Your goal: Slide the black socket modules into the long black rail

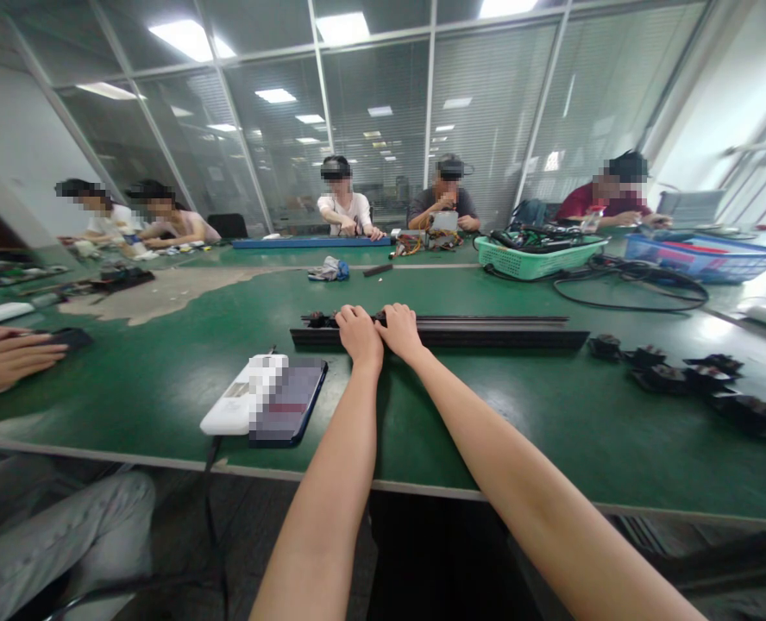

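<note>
A long black rail point(499, 339) with a lengthwise groove lies across the green table in front of me. My left hand point(359, 336) is curled over it left of its middle, fingertips hidden behind its far side. Right beside it, my right hand point(400, 331) is also bent over the rail, the two thumbs close together. A small black part point(379, 318) shows between the hands, partly covered. Near the left end, another small dark piece point(318, 319) sits at the rail. Several black socket-like modules point(658, 376) are spread to the right of the rail.
A white device point(237, 401) and a dark phone point(292, 405) lie near the front edge. At the left are a neighbour's hands point(8, 358). Farther back are a crumpled cloth point(329, 270), a green basket point(525, 261), a blue basket point(700, 259), a black cable point(642, 302) and seated people.
</note>
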Demonstrator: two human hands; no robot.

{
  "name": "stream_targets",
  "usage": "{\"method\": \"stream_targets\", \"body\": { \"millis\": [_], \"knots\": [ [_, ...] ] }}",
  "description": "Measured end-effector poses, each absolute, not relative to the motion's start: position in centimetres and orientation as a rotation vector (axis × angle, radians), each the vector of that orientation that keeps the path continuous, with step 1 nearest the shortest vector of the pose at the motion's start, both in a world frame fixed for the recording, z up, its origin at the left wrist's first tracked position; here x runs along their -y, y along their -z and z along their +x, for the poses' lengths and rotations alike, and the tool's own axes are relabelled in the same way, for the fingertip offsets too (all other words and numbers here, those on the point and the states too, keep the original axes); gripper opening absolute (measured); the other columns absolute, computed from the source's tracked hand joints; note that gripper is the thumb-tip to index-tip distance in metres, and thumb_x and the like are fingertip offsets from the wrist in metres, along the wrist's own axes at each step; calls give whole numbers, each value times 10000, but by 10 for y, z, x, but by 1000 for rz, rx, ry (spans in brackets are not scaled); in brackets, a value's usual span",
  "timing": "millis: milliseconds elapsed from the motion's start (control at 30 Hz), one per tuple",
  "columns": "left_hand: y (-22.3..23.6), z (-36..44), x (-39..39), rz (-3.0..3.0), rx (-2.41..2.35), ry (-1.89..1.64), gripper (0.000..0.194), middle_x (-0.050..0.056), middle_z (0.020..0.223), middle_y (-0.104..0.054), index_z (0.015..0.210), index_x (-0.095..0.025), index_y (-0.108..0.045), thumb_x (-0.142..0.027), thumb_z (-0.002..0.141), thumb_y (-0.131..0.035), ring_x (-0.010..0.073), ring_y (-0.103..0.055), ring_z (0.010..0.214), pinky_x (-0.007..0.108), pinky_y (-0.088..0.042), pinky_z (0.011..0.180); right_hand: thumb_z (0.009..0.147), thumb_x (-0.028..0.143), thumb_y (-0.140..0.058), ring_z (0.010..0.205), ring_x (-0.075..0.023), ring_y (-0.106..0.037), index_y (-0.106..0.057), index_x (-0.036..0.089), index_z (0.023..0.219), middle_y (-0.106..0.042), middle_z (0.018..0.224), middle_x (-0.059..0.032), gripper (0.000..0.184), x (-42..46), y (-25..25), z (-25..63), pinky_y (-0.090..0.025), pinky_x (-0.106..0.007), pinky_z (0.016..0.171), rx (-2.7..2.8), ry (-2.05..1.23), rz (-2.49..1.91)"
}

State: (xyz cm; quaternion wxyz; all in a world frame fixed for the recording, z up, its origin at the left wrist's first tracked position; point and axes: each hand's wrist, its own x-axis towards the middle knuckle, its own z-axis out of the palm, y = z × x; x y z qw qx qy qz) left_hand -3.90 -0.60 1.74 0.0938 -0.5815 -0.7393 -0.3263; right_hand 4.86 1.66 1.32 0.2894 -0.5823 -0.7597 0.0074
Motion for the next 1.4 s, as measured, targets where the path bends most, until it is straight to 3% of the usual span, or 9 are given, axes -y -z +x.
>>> {"method": "stream_targets", "body": {
  "millis": [500,833,1167,1400],
  "knots": [
    [-17,-39,6,-1713,2180,974,254,202,1398,-587,1253,-126,-642,-135,1021,-539,337,-512,1329,424,-537,1086,1029,299,-551,1240,-319,-576,-676,154,1197,-686,1294,-189,255,-16,-12,52,-414,-438,1073,2012,-28,-1546],
    [-17,-39,6,-1734,2185,959,307,208,1425,-577,1278,-99,-635,-210,992,-653,354,-497,1336,438,-524,1105,1022,289,-559,1227,-320,-574,-683,143,1194,-686,1285,-195,257,-18,-10,52,-425,-441,1064,2003,-4,-1546],
    [-17,-36,6,-1693,2191,908,280,198,1393,-600,1254,-112,-654,-128,1046,-468,326,-515,1322,408,-539,1086,1051,352,-580,1212,-308,-591,-711,161,1183,-719,1245,-169,267,-16,-10,58,-404,-423,1057,2035,114,-1530],
    [-17,-35,6,-1693,2193,895,297,202,1396,-595,1266,-92,-657,-134,1054,-453,328,-509,1332,399,-531,1100,1057,345,-585,1227,-305,-591,-697,159,1204,-717,1265,-163,263,-19,-8,58,-401,-416,1048,2016,56,-1530]
  ]
}}
